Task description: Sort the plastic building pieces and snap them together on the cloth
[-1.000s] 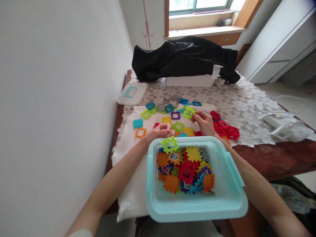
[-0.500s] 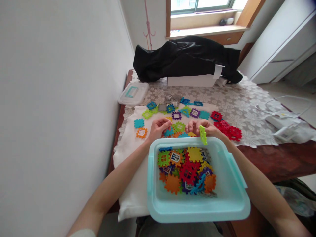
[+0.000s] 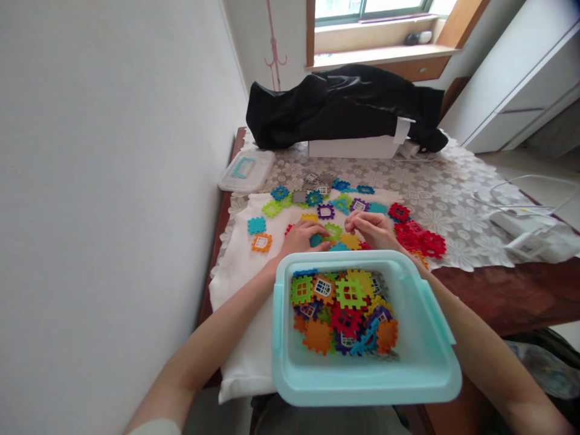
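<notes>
My left hand (image 3: 302, 235) is above the pile on the white cloth, its thumb and fingers closed around the edge of a blue interlocking tile (image 3: 316, 240). Across from it, my right hand (image 3: 370, 227) has its fingers bunched together; whatever they may hold is hidden. Between the hands lie a lime green tile (image 3: 333, 231) and a yellow tile (image 3: 350, 241). Nearer to me stands a light teal bin (image 3: 426, 356) with several coloured tiles in it. A lime green window tile (image 3: 350, 292) rests on top, beside a yellow one and above a red window tile (image 3: 347, 321).
Red tiles (image 3: 432, 244) are heaped on the right of the table. Grey tiles (image 3: 299, 197) and blue ones lie at the back. A clear lid (image 3: 247, 171) sits by the wall. A black cover (image 3: 335, 109) drapes over a white box (image 3: 351, 148) behind.
The lime green window tile has left my right hand and now lies in the bin. My right hand has closed its fingers. My left hand has moved slightly right onto the blue tile.
</notes>
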`<action>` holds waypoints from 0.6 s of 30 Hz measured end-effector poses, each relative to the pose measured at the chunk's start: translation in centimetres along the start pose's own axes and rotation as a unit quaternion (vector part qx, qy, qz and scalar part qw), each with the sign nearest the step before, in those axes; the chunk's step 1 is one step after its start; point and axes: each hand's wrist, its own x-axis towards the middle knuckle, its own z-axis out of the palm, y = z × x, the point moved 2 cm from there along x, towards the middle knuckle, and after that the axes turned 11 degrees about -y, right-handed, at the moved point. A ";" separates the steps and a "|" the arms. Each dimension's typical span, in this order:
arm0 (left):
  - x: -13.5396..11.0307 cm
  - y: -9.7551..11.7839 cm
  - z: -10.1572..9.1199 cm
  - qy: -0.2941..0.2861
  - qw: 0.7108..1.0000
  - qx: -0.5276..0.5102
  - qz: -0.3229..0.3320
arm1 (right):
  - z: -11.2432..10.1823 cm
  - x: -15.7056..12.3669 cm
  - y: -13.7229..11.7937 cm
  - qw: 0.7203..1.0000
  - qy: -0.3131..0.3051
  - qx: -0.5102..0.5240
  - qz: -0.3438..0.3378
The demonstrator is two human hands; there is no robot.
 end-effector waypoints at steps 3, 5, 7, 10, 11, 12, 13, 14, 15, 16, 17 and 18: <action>0.0 -0.2 0.2 0.004 1.000 0.023 0.005 | -0.4 0.3 0.7 0.975 0.109 -0.192 -0.007; 0.0 -0.5 0.3 0.012 1.000 0.026 0.009 | -0.6 0.3 1.0 0.942 0.151 -0.298 -0.023; 0.0 -0.8 0.4 0.023 0.999 0.017 0.016 | -0.7 0.3 1.5 0.914 0.157 -0.374 -0.029; 0.0 -1.1 0.4 0.042 0.999 -0.009 0.027 | -0.8 0.2 2.8 0.886 0.125 -0.446 0.015; 0.0 -1.2 0.4 0.047 0.998 -0.020 0.030 | -0.7 0.2 3.3 0.880 0.107 -0.461 0.037; 0.0 -1.2 0.4 0.053 0.998 -0.031 0.033 | -0.7 0.2 3.8 0.876 0.089 -0.471 0.055; 0.0 -1.3 0.3 0.059 0.997 -0.042 0.035 | -0.7 0.1 4.1 0.873 0.073 -0.478 0.068; 0.0 -1.3 0.3 0.065 0.996 -0.053 0.036 | -0.6 0.1 4.4 0.871 0.060 -0.482 0.074; 0.0 -1.4 0.3 0.068 0.995 -0.063 0.038 | -0.6 0.1 4.5 0.870 0.051 -0.485 0.073; 0.0 -1.4 0.3 0.072 0.994 -0.072 0.040 | -0.7 0.1 4.5 0.870 0.045 -0.487 0.066; 0.0 -1.5 0.3 0.077 0.993 -0.080 0.042 | -0.7 0.1 4.3 0.870 0.040 -0.487 0.057; 0.0 -1.5 0.2 0.084 0.992 -0.088 0.043 | -0.7 0.2 4.2 0.872 0.034 -0.485 0.045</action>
